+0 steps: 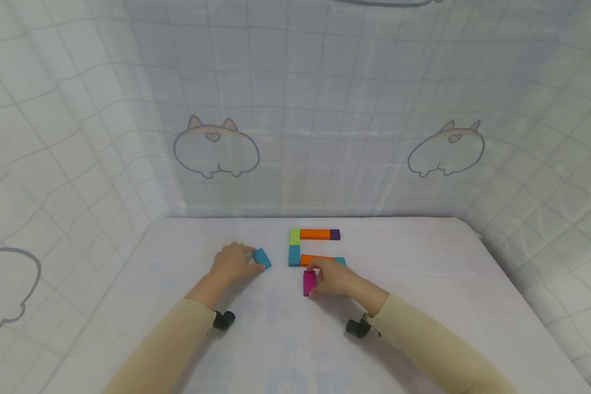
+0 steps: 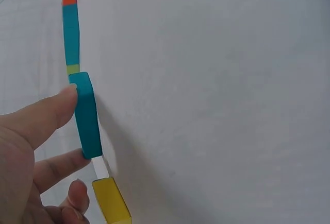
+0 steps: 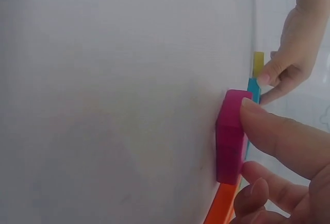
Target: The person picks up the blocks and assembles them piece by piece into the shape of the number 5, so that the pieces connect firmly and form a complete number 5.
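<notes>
My left hand (image 1: 232, 262) pinches a blue block (image 1: 262, 259) lengthwise between thumb and a finger. In the left wrist view, a yellow block (image 2: 111, 201) lies near its curled fingers; the hand hides that block in the head view. My right hand (image 1: 334, 277) pinches a magenta block (image 1: 308, 284) by its two ends, just in front of the lower orange block (image 1: 316, 259). Beside that orange block stand a blue block (image 1: 294, 256) on its left and another blue block (image 1: 340, 261) on its right, the latter partly covered by the hand.
Behind, a lime green block (image 1: 294, 236) adjoins the left blue block, followed rightward by an orange block (image 1: 314, 234) and a dark purple block (image 1: 335, 235). A white cloth covers the table (image 1: 409, 257). Grid-patterned curtains (image 1: 295, 109) enclose its back and sides.
</notes>
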`<state>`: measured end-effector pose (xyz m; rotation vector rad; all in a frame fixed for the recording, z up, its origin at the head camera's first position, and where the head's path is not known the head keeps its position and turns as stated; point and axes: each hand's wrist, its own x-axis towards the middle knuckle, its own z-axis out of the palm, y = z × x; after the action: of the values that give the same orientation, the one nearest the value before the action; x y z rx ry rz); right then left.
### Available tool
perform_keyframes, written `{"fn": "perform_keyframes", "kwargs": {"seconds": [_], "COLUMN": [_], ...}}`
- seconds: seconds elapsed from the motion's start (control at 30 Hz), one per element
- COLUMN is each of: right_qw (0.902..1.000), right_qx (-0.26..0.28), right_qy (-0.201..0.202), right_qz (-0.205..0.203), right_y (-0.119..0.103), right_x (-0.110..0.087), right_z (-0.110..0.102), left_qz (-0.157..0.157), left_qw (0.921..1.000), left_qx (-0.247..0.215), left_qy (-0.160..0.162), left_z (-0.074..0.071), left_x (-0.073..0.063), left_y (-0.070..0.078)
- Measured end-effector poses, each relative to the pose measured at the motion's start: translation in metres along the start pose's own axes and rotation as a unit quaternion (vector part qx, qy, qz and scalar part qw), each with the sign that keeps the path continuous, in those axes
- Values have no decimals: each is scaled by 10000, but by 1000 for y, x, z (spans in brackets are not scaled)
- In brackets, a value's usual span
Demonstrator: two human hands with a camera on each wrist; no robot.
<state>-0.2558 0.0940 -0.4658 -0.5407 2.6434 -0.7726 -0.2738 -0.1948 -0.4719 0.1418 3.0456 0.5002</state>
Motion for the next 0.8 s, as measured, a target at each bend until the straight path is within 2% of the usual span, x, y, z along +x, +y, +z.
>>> {"fn": "perform_keyframes", "kwargs": {"seconds": [0.17,0.3,0.5,0.8], "right_qw": [9998,9997,9992,9988], "right_qx": [-18,-119,-324,-448], "right_qy": [-109,-127,-162,-121], "right_qz": [178,159,151,140], "right_y": [3,4,5,11], "right_x": [-8,-16,-27,-38], "right_z": [-1,-4,-6,-7], "left_qz": [-29,-55,35,176], "left_qw": [9998,9993,9988,9982], "left_qx": [-187,-376,-439,-413], "left_qy": [-24,-35,-195,-400], "left_z": [5,6,6,16], "left_x": [-3,-8,-22,-34], "left_y": [-1,2,15,30]}}
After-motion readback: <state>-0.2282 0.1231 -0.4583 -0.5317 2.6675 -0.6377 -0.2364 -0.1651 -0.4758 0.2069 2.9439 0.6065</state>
